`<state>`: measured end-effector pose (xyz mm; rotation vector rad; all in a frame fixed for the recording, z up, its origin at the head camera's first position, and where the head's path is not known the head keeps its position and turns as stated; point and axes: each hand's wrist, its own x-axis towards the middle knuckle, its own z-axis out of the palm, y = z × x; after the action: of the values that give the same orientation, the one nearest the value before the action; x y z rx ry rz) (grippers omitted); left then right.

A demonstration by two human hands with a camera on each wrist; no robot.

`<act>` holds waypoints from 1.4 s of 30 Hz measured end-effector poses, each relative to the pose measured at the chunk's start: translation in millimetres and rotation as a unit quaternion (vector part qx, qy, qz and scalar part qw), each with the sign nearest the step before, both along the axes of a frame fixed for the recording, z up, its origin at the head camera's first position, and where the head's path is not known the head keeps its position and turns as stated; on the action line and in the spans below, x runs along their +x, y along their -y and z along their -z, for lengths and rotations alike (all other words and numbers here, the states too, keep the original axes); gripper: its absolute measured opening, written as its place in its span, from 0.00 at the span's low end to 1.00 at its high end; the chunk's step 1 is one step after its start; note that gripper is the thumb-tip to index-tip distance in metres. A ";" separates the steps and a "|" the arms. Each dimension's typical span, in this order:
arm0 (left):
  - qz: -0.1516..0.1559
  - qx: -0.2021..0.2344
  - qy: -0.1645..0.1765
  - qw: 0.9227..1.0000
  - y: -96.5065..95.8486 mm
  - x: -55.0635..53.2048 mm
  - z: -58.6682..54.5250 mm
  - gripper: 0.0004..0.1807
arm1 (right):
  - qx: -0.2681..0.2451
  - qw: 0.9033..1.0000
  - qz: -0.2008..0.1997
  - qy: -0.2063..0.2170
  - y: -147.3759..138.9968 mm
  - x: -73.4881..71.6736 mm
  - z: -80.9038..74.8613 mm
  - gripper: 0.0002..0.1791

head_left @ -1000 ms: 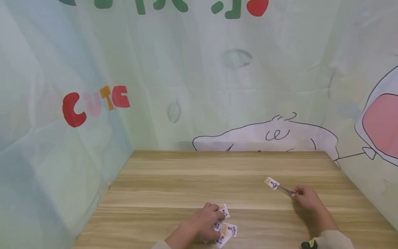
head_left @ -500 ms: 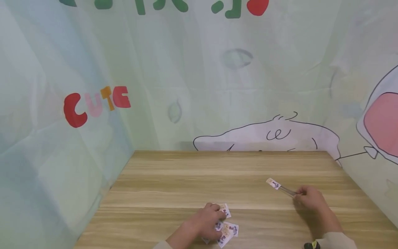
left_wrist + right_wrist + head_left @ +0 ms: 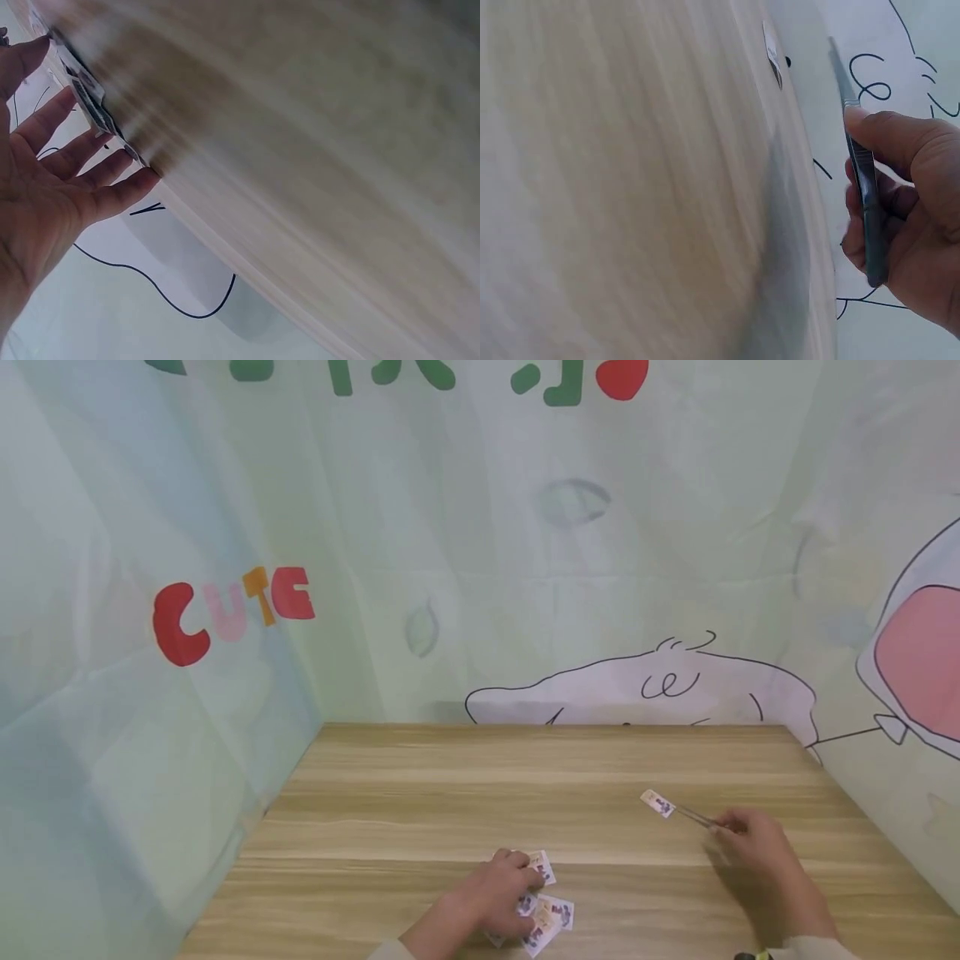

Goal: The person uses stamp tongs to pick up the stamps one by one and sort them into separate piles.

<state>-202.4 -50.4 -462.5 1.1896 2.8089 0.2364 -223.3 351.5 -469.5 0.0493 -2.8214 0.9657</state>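
Note:
My right hand (image 3: 756, 847) pinches a pair of metal tweezers (image 3: 865, 176) between thumb and fingers. At the tips' end, a small printed paper card (image 3: 657, 803) lies on the table at the right. In the right wrist view the tips stand apart from the card, and its near end looks slightly lifted. Nearer the front, my left hand (image 3: 487, 892) rests with spread fingers over several similar loose cards (image 3: 546, 927). Its fingertips touch the cards and the tabletop in the left wrist view; part of the pile is hidden beneath the hand.
The wood-grain table (image 3: 420, 793) stands against a printed cloth backdrop (image 3: 450, 527) at the back and sides. A dark and yellow band (image 3: 752, 956) shows at the right sleeve, by the lower frame edge.
The right hand has drawn slightly right, and the tweezers' tips have spread a little from the card. The card looks narrower than a second ago. My left hand has stayed put.

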 end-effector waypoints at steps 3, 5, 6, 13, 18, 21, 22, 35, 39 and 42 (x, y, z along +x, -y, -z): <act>0.001 0.001 -0.002 1.000 -0.9 0.2 0.1 0.26 | -0.018 1.000 -0.015 -0.014 3.1 2.7 -0.2 0.05; 0.003 0.000 -0.006 1.000 -1.3 0.4 0.4 0.26 | -0.019 0.999 -0.020 -0.025 5.9 4.5 -0.3 0.05; 0.004 -0.001 -0.008 1.000 -1.4 0.5 0.7 0.26 | -0.023 0.999 -0.023 -0.030 7.8 5.5 -0.6 0.04; 0.002 0.004 -0.003 1.000 0.1 0.9 1.1 0.27 | -0.038 0.998 -0.027 -0.032 21.1 11.5 -4.3 0.05; -0.005 0.006 0.008 1.000 1.3 0.8 1.3 0.27 | -0.045 0.998 -0.036 -0.019 29.4 12.6 -8.3 0.07; -0.004 0.006 0.009 1.000 1.7 0.5 1.1 0.27 | -0.051 0.998 -0.042 -0.007 33.9 13.8 -10.6 0.08; -0.003 0.007 0.010 1.000 1.8 0.2 1.3 0.26 | -0.050 0.998 -0.044 -0.007 35.1 14.2 -10.9 0.08; -0.007 0.008 0.015 1.000 0.1 -1.5 2.9 0.27 | -0.050 0.996 -0.066 -0.021 50.3 16.4 -11.0 0.09; -0.010 0.015 0.017 1.000 0.3 -1.3 3.1 0.28 | -0.058 0.994 -0.085 -0.025 58.7 16.6 -10.0 0.08; -0.014 0.020 0.021 0.999 0.6 -0.9 3.2 0.31 | -0.053 0.993 -0.099 -0.024 65.0 15.8 -8.5 0.08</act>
<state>-203.4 -50.9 -465.7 1.1411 2.7980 0.3185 -207.6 286.6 -461.0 0.3415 -2.7569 1.1366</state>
